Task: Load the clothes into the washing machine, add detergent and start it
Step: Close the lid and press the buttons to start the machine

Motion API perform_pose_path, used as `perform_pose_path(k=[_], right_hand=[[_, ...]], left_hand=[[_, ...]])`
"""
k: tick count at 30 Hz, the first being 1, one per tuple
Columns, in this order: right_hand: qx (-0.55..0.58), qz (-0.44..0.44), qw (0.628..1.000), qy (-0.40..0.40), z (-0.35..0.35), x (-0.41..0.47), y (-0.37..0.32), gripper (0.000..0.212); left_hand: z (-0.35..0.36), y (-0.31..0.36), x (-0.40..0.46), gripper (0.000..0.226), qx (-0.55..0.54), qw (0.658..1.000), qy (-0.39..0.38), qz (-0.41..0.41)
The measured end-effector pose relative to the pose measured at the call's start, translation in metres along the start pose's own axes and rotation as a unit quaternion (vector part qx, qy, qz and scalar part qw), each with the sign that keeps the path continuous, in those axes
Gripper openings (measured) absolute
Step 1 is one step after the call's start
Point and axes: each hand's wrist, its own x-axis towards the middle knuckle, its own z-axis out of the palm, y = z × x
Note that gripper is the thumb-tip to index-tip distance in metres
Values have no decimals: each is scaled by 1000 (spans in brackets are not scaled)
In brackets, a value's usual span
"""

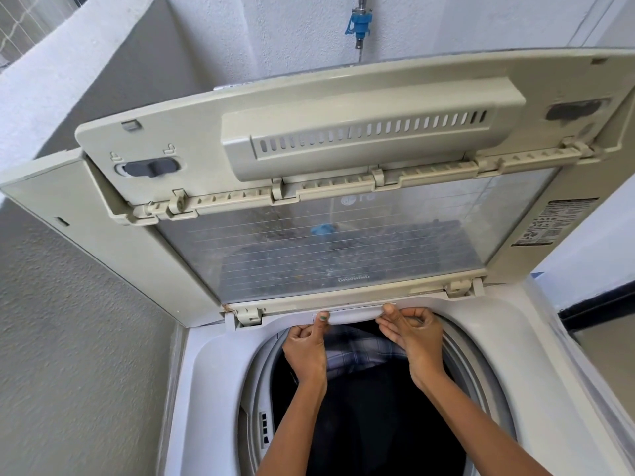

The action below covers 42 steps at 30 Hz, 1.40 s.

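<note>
Left hand [305,348], right hand [414,333] gripping white detergent drawer [354,316], plaid clothes [357,352] below

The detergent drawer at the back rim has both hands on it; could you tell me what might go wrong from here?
1. The left hand and right hand pinch the detergent drawer right under the raised lid; if it drops, it strikes them.
2. Spilled detergent would land on the checked cloth below.
</note>
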Motion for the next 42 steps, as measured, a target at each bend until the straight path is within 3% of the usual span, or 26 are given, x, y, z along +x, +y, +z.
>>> perform_pose_path(k=[4,11,16,23,26,29,33,38,42], right_hand=[[-19,-13,1000,-11,-7,1,1,46],[-64,-34,997,23,-4,4,2,28],[-87,-20,996,31,-1,-5,-1,32],[-212,28,973,-83,-7,-43,-10,27],[-255,-9,959,-121,-5,-64,-22,24],[-286,-86,944,-139,2,-85,-45,16],[-349,-278,885,-132,11,-112,-87,8],[-367,-500,777,-108,32,-142,-162,8],[-371,-631,680,-40,56,-151,-222,19]], left_hand=[[0,0,-1,45,-9,1000,-7,9],[-2,0,0,56,8,1000,-23,5],[-2,9,-14,56,13,999,-45,2],[-23,22,-59,30,103,986,-126,-37],[-34,32,-86,13,151,974,-163,35],[-38,57,-109,16,187,957,-181,129],[-36,105,-133,12,206,923,-169,278],[-27,179,-158,18,244,834,-90,487],[-15,240,-174,25,253,737,52,625]])
